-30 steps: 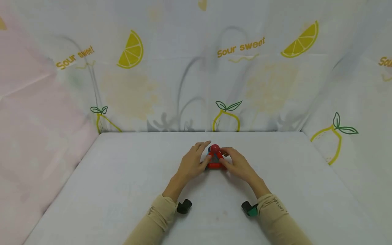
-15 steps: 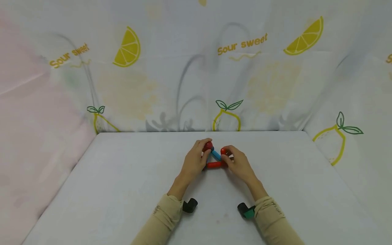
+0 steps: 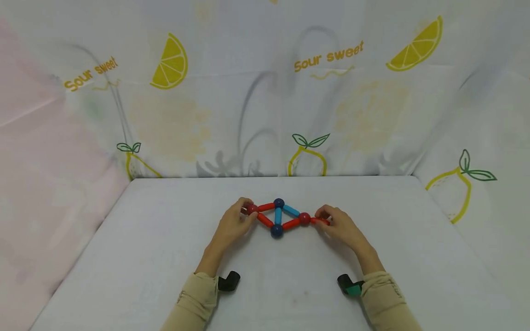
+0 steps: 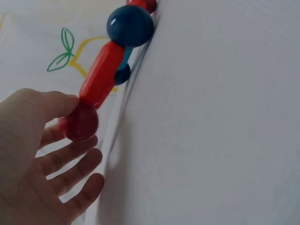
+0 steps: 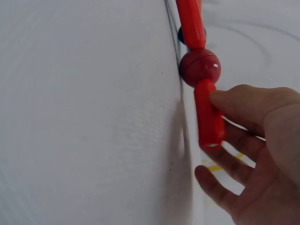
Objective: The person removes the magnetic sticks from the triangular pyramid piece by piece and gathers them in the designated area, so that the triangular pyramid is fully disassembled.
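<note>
A diamond of magnetic rods and balls lies spread across the back half of the table. Its near corner is a dark blue ball (image 3: 277, 231), its far corner another dark blue ball (image 3: 279, 202), and a light blue rod (image 3: 278, 216) joins the two. My left hand (image 3: 233, 224) pinches the red ball (image 4: 80, 123) at the left corner, between thumb and fingers. At the right corner sits a second red ball (image 5: 200, 68), with a loose-ended red rod (image 5: 209, 115) sticking out from it. My right hand (image 3: 341, 226) pinches that rod by its side.
The white table (image 3: 285, 285) ends at the back against a lemon-print cloth (image 3: 232, 115). Small black wrist-camera mounts (image 3: 229, 281) jut inward from both sleeves, low over the table.
My hands have moved apart, left hand leftward with its red ball and right hand rightward with the red rod. The bunched-up frame has opened into a wide diamond.
</note>
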A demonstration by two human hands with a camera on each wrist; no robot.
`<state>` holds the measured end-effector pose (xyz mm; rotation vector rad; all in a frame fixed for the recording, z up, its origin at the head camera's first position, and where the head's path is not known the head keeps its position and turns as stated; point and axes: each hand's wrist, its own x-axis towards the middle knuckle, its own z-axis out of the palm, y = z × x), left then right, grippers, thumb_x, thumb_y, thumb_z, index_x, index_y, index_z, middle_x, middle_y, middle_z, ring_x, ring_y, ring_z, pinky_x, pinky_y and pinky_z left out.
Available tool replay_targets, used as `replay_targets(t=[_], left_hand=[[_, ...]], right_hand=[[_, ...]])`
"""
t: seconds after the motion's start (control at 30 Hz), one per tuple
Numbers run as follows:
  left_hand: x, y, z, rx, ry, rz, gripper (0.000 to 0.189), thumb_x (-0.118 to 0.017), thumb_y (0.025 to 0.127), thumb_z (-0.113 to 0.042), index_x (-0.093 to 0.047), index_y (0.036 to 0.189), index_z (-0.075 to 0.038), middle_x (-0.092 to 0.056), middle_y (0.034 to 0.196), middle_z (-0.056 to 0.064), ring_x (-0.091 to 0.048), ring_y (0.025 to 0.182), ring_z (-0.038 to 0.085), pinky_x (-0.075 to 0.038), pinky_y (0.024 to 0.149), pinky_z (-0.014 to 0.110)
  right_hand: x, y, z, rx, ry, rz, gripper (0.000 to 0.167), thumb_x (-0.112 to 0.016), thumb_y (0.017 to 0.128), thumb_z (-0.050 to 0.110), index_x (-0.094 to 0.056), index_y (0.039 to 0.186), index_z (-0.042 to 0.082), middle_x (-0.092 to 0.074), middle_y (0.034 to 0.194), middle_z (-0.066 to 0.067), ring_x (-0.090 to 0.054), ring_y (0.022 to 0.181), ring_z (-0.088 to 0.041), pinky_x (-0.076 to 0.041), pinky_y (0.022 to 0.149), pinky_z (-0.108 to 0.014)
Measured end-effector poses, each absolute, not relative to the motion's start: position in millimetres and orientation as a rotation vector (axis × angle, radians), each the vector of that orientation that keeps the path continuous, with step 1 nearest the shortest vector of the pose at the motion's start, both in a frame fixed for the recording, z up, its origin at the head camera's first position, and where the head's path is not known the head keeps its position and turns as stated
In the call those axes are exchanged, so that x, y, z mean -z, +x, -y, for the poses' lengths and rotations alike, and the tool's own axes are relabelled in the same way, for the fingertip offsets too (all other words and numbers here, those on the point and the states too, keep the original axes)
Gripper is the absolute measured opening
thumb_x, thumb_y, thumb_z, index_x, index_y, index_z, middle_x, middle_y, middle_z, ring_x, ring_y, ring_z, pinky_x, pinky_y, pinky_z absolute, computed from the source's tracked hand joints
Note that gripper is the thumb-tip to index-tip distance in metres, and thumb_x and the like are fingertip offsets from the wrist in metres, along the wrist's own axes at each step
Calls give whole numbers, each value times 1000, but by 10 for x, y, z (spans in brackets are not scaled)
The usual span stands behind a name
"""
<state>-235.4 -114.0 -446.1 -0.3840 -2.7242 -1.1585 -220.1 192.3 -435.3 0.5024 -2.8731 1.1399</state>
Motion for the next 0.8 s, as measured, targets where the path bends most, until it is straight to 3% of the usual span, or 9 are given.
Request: replay_targets(t=[0.23,0.47,0.63,0.8], left_hand=[[4573,-2377,1293,1118,-554,2720,30,-69,85,-16,-59,113,-6,-62,96,6,-54,88,17,-49,83,36],[4666,-2373,1317,1193,-601,2684,33,-69,85,-16,-59,115,-9,-65,104,6,-56,96,20,-46,88,40],[4719,-2380,1341,1214,-652,2632,32,-71,84,-19,-61,113,-11,-66,102,3,-57,95,19,-45,88,40],[4793,-2405,1348,1183,-741,2576,32,-73,82,-21,-61,111,-12,-67,100,0,-59,94,16,-46,87,37]], right_hand=[[4337,-2248,-1856,-1087,579,2881,12,-63,88,10,-60,99,8,-64,94,-3,-58,92,-20,-47,83,-39],[4202,-2404,-1416,-1064,705,2759,16,-60,91,11,-62,106,7,-64,106,-7,-56,105,-25,-45,94,-45],[4145,-2524,-958,-784,994,2817,22,-60,90,11,-65,112,11,-63,112,-3,-54,107,-23,-45,91,-45],[4185,-2588,-690,-508,1062,2853,22,-62,89,13,-67,110,16,-64,108,0,-54,104,-22,-41,89,-46]])
